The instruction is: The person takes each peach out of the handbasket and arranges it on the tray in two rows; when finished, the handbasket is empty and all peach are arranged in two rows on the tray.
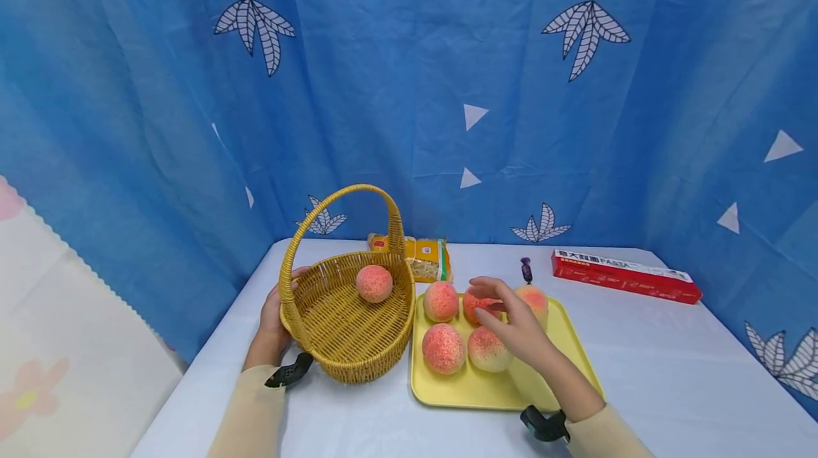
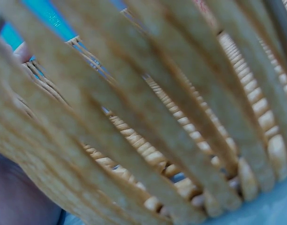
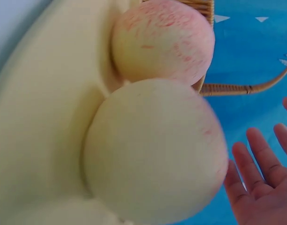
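Note:
My left hand (image 1: 273, 319) holds the left side of a woven yellow basket (image 1: 348, 366) with a tall arched handle. In the left wrist view its wicker wall (image 2: 148, 126) fills the frame. One pink peach (image 1: 374, 283) lies inside the basket. My right hand (image 1: 516, 326) hovers over a yellow tray (image 1: 441, 394) that carries several peaches, its fingers spread and nothing in them. Partly behind those fingers is a red peach (image 1: 473, 307). The right wrist view shows a pale peach (image 3: 155, 154) close to the fingertips, with another peach (image 3: 162, 42) beyond it.
Behind the basket lies a yellow pasta bag (image 1: 427, 259). A small dark purple object (image 1: 527, 270) is just behind the tray. A long red pasta box (image 1: 626, 277) lies at the back right of the white table (image 1: 677, 373). A blue curtain (image 1: 415, 89) hangs behind.

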